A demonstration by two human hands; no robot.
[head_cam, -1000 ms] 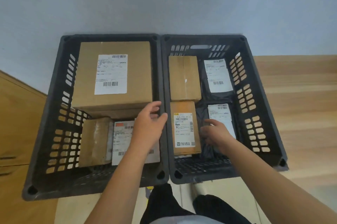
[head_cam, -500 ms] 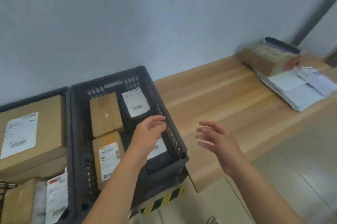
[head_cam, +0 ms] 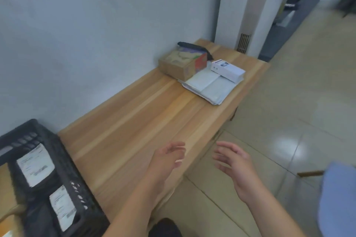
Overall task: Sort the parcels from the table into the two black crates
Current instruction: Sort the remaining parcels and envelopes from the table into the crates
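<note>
Both hands hang empty with loosely spread fingers at lower centre, the left hand [head_cam: 167,159] over the wooden surface [head_cam: 138,117], the right hand [head_cam: 234,161] past its edge. A black crate [head_cam: 63,161] at lower left holds labelled black parcels [head_cam: 35,165]. At upper centre, well apart, sit a cardboard box [head_cam: 180,64], a white box [head_cam: 228,70] and flat white mailers [head_cam: 210,87].

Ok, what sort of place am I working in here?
Probably a mailroom or parcel-sorting corner of an office: a black crate holds labelled parcels, a cardboard box and a white box sit on the wooden table by a plain wall, and the floor is tiled.
</note>
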